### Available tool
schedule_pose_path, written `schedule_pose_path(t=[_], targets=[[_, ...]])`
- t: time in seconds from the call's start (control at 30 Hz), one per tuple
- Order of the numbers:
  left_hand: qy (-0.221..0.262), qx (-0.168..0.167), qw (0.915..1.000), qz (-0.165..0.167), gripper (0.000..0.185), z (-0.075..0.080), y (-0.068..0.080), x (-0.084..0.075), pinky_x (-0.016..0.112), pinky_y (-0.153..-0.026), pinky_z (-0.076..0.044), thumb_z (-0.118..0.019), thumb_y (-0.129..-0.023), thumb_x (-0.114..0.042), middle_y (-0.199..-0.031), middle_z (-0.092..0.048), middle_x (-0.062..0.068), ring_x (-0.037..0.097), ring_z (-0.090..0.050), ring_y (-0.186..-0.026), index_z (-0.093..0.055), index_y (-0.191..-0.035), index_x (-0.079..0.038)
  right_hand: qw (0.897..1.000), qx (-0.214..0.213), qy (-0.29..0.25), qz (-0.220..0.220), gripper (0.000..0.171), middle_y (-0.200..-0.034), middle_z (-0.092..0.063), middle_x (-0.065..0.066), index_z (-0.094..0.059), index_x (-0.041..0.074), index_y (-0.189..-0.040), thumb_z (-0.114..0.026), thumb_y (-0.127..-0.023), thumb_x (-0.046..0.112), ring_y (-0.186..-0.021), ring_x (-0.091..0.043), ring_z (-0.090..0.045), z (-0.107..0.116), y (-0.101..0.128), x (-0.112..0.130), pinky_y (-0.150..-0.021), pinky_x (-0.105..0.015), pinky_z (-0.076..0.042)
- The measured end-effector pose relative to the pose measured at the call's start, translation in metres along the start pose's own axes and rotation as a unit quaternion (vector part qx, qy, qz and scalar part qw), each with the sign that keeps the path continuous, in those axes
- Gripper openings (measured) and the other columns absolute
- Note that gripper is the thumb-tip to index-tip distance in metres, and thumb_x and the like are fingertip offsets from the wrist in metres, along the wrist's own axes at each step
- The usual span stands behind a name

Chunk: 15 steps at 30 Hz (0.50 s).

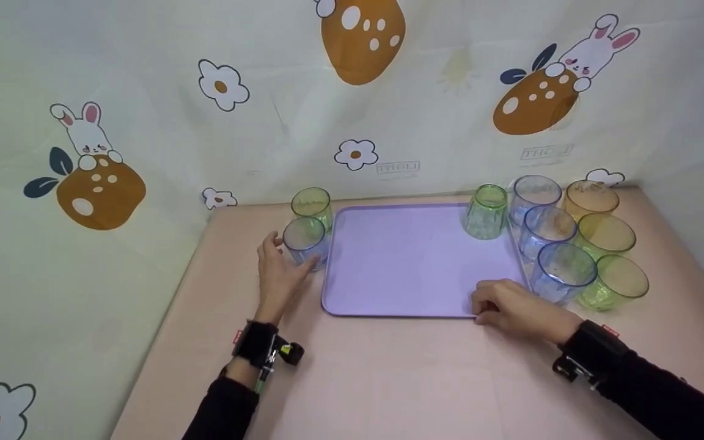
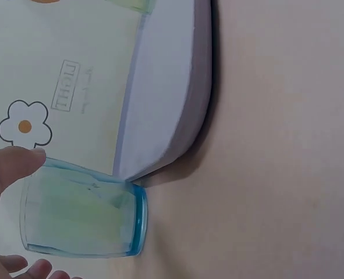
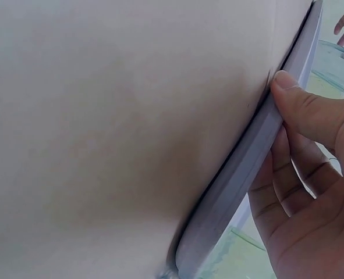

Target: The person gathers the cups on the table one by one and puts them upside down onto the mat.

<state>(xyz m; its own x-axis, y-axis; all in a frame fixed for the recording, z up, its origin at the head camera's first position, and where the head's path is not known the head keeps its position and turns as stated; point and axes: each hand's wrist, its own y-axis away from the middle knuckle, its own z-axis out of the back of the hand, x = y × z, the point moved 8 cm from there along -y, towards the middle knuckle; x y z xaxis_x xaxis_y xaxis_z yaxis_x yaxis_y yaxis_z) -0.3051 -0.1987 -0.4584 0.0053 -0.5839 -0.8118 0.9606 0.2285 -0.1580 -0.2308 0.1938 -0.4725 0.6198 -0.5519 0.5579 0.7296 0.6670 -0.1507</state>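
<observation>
Head view, left hand: the left hand (image 1: 278,273) lay on the pink table (image 1: 388,373) with fingers spread round the blue tumbler (image 1: 305,239), touching its near side without a full wrap.
Head view, tumbler's place: it stood just left of the lilac tray (image 1: 410,263), in front of a yellow-green tumbler (image 1: 312,206).
Head view, right hand: the right hand (image 1: 514,308) gripped the tray's near right edge, fingers curled over the rim.
Head view, other glasses: a green tumbler (image 1: 486,211) stood on the tray's far right corner; a cluster of blue, amber and green tumblers (image 1: 578,244) stood just right of the tray.
Left wrist view: the thumb (image 2: 11,165) touched the blue tumbler's rim, other fingertips (image 2: 29,268) showed below it; the tumbler sat close against the tray's corner (image 2: 160,145).
Right wrist view: the thumb (image 3: 302,107) pressed on the tray rim (image 3: 247,168) with fingers curled beneath, a firm pinch.
Judgement on doing it well: closing the left fingers low and evenly round the tumbler, lifting it straight up to clear the rim, and holding the tray steady would likely keep it from sliding.
</observation>
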Motion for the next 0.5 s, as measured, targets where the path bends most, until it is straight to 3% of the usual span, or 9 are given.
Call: schedule_pose_path(t=[0.3, 0.5], targets=[[0.018, 0.018, 0.9997, -0.001, 0.099, -0.0043, -0.0008, 0.0072, 0.051, -0.107, -0.036, -0.087, -0.081, -0.027, -0.144, -0.039, 0.027, 0.043, -0.042, -0.131, -0.026, -0.151, 0.007, 1.0, -0.007, -0.008, 0.015, 0.024, -0.078, -0.055, 0.008, -0.067, 0.016, -0.08, -0.08, -0.083, -0.004, -0.071, -0.009, -0.054, 0.001, -0.0001, 0.0037, -0.063, -0.028, -0.047], [0.017, 0.036, 0.9991, 0.017, 0.097, -0.0083, -0.0019, 0.0119, 0.051, -0.108, -0.035, -0.086, -0.081, -0.029, -0.145, -0.04, 0.024, 0.04, -0.041, -0.132, -0.027, -0.151, 0.004, 1.0, -0.007, -0.011, 0.012, 0.024, -0.079, -0.056, 0.008, -0.067, 0.016, -0.08, -0.08, -0.083, -0.003, -0.072, -0.009, -0.054, 0.0014, 0.0007, 0.004, -0.064, -0.029, -0.048]])
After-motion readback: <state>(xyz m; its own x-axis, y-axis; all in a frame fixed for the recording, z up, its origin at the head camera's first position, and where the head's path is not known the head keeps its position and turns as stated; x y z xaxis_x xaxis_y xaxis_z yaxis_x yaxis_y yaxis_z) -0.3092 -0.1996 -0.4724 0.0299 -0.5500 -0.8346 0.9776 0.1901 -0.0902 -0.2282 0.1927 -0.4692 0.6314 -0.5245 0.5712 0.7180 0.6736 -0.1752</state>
